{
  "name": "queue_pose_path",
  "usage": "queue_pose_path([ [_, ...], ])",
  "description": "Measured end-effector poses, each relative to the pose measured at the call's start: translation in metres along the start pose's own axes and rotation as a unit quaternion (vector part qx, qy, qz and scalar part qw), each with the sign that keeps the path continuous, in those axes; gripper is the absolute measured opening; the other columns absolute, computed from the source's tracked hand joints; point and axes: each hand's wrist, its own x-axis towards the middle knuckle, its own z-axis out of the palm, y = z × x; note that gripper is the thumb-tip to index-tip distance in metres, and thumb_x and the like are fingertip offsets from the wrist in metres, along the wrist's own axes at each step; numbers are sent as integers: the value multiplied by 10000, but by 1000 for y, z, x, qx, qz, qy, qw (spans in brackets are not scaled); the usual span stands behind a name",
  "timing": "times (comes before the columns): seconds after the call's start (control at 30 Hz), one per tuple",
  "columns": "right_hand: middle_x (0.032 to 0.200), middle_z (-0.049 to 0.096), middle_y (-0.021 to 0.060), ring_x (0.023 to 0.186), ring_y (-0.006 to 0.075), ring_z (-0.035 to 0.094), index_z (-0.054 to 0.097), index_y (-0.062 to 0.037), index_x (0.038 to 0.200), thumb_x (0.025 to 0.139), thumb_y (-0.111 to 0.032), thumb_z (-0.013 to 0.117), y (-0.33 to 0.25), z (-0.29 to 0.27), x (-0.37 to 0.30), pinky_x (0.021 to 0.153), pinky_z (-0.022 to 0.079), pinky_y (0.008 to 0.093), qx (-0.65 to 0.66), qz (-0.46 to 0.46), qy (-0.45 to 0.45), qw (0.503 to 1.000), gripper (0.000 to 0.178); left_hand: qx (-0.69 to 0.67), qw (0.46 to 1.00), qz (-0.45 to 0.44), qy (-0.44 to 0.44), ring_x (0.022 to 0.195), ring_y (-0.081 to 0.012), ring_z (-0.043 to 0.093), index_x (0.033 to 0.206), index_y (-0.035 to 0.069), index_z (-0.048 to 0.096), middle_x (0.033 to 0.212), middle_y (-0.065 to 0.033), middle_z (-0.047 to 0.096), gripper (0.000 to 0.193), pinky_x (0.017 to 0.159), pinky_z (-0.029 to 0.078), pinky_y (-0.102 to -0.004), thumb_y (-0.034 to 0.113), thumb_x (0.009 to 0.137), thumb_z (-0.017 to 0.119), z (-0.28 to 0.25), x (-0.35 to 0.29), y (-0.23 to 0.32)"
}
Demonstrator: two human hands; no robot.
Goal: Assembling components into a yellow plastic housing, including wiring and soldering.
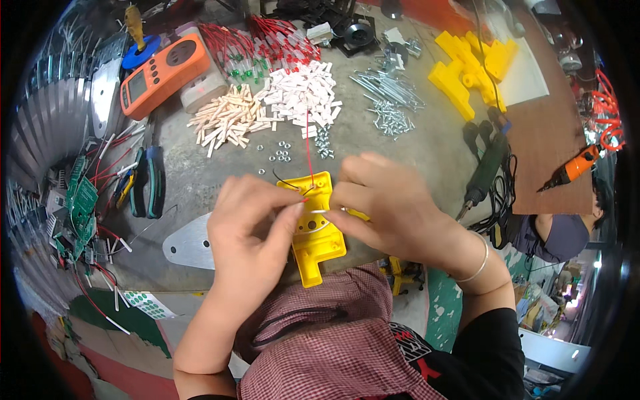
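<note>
Both my hands are over a yellow plastic housing (323,252) lying open side up at the table's near edge. My left hand (250,227) is closed, thumb and forefinger pinched at a short red wire end above the housing. My right hand (390,207) is also closed, its fingertips pinching a thin white wire (315,212) across from the left fingers. A white loop hangs below, inside the housing. One long red wire (309,147) runs from the housing toward the far side, and a short black wire (285,181) curls at its upper left corner.
White sleeves (307,93), beige sticks (227,117), screws (393,117) and nuts (283,152) lie in piles beyond. An orange meter (163,77), pliers (153,183) and green circuit boards (81,207) are left. Yellow parts (470,67), a soldering iron (487,170) and an orange screwdriver (577,167) sit right.
</note>
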Motion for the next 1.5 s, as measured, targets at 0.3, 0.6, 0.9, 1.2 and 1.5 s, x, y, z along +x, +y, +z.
queue_pose_path([
  [0.3,804,584,94,647,260,595,665,-55,957,716,13,735,-2,1,-5,545,469,331,107,-38,111,987,260,100,993,53,-16,724,-276,533,784,38,662,748,-77,591,116,644,446,-373,-14,690,707,3,4,17],
  [0.6,841,538,65,697,253,585,616,-76,892,774,-68,684,-4,0,-3,571,470,352,73,-7,121,990,137,44,998,39,-20,783,-274,583,812,36,672,776,-78,641,110,687,467,-374,1,711,697,5,0,17],
  [0.9,719,561,21,527,71,462,536,-27,970,956,-139,530,-4,4,-4,465,336,226,567,281,-54,772,114,237,942,234,35,763,-255,570,827,54,665,805,-38,628,182,641,424,-353,24,656,717,10,0,11],
  [1.2,683,582,95,600,200,583,582,-41,937,913,-199,606,-3,11,-3,533,448,278,223,92,84,967,161,88,990,104,-23,755,-270,554,784,53,655,745,-57,620,152,678,455,-353,-13,656,704,4,11,13],
  [1.5,740,587,31,605,98,573,603,-19,974,917,-120,615,-1,0,-6,556,453,243,277,169,4,946,117,100,986,132,-2,782,-269,552,785,53,656,749,-52,614,181,667,464,-348,-14,625,704,5,11,10],
])
